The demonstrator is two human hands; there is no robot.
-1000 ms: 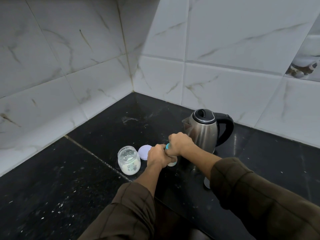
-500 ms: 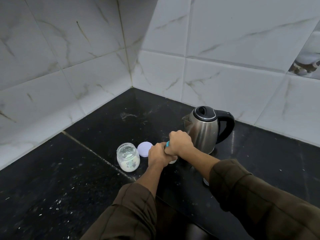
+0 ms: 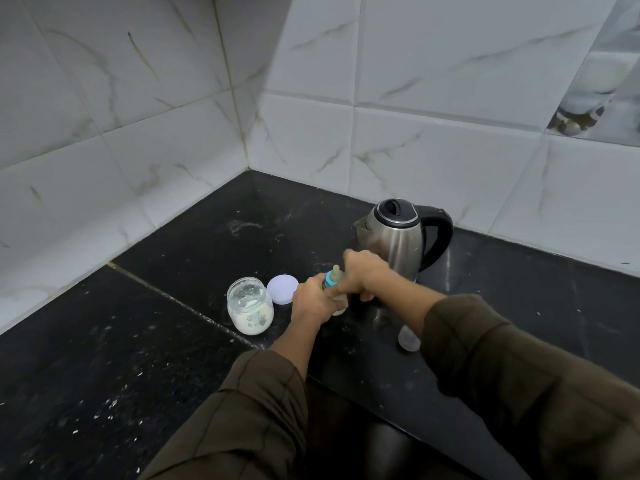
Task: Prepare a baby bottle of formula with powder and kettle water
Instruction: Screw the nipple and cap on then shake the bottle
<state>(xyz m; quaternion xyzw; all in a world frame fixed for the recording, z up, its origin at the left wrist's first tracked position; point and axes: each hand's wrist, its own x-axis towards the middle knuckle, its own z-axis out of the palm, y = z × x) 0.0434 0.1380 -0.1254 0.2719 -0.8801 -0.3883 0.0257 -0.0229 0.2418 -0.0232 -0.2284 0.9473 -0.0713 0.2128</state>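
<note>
A small baby bottle [image 3: 333,279] with a teal collar and pale teat stands on the black counter [image 3: 138,341]. My left hand [image 3: 311,301] grips its body from the left. My right hand [image 3: 363,273] lies against the right side of the teal collar, fingers curled; the teat now shows beside it. An open glass jar [image 3: 250,304] with white powder at its bottom stands just left, and its white lid [image 3: 282,288] lies flat behind it. The steel kettle [image 3: 398,237] with a black handle stands right behind my hands.
A clear bottle cap [image 3: 408,337] lies on the counter under my right forearm. White marble tiles [image 3: 138,116] wall in the corner behind and to the left. White specks dot the counter at front left. The counter's front edge runs under my arms.
My right hand has shifted to the right off the bottle's top, uncovering the teat. The left hand keeps its hold on the bottle. The camera has tipped slightly.
</note>
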